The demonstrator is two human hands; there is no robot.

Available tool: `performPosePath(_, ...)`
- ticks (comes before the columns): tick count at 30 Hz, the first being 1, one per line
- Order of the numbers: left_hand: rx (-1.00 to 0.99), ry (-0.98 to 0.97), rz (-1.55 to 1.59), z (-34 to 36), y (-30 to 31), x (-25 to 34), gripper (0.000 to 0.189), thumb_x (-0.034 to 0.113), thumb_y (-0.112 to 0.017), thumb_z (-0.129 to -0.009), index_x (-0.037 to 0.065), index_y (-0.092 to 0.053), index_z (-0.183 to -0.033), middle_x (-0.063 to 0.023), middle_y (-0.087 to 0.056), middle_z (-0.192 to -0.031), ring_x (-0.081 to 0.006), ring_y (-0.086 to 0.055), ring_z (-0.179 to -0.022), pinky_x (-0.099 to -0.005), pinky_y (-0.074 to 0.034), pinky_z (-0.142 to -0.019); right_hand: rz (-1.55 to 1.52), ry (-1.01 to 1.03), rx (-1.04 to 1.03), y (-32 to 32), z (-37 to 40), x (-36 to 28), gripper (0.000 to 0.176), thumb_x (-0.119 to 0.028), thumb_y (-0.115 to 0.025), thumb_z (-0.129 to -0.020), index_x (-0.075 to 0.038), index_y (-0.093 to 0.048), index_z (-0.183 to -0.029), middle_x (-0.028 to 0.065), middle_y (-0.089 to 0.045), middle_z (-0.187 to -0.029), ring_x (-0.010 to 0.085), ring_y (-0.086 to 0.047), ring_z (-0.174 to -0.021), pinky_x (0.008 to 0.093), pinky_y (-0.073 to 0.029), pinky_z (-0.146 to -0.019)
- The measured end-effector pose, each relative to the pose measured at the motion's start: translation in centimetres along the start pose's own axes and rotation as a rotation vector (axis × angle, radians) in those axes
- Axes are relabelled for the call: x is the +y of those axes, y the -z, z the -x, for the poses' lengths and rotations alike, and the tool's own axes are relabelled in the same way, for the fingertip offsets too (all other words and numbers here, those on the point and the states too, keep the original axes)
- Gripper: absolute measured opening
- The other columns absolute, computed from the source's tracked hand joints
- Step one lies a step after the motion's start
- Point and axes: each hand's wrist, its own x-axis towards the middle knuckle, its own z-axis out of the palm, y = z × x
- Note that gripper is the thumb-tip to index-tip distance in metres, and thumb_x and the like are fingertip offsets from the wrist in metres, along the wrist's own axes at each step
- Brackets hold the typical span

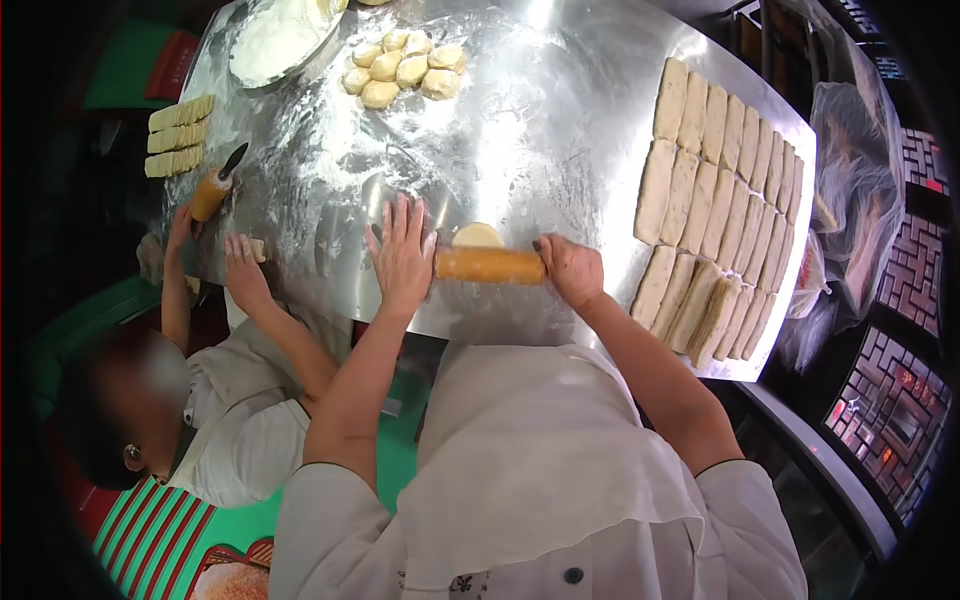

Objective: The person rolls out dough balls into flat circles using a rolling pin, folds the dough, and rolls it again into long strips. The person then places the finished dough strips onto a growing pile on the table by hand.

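Note:
A wooden rolling pin (pixel 490 266) lies crosswise near the front edge of the steel table, over the near side of a small pale dough round (pixel 478 236). My right hand (pixel 572 271) is closed around the pin's right end. My left hand (pixel 403 258) is at its left end, fingers stretched out and pointing away from me; its palm seems to rest on the handle, which is hidden. Farther back on the floured steel sits a cluster of several dough balls (pixel 411 68).
Rows of long dough strips (pixel 703 205) cover the table's right side. A bowl of flour (pixel 275 42) stands at the back left. On my left, a co-worker's hand (pixel 245 270) works near another rolling pin (pixel 210 193). Stacked dough pieces (pixel 178 137) lie at the far left.

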Motion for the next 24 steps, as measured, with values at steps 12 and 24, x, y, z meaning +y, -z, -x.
performPosePath(12,0.03,-0.047,0.015,-3.8,-0.3,0.4,0.05,0.031,-0.052,-0.097,0.016,-0.046,-0.145,-0.0058,-0.034,-0.157,-0.0284,-0.025,-0.147,-0.0514,-0.016,-0.119,0.157,0.012,-0.234,2.1,-3.6,0.7,0.048,-0.04,-0.039,-0.103,-0.008,-0.069,-0.084,0.0189,-0.069,-0.076,0.0373,-0.069,-0.076,0.0469,-0.055,-0.067)
performPosePath(24,-0.343,-0.181,0.321,-5.6,0.8,5.1,0.027,0.025,-0.08,-0.072,0.011,-0.071,-0.094,-0.0058,-0.061,-0.097,-0.0266,-0.054,-0.103,-0.0438,-0.036,-0.096,0.023,0.07,-0.045,2.4,6.1,1.2,0.037,-0.031,-0.054,-0.097,-0.011,-0.066,-0.068,0.0086,-0.063,-0.058,0.03,-0.062,-0.051,0.0406,-0.048,-0.046)
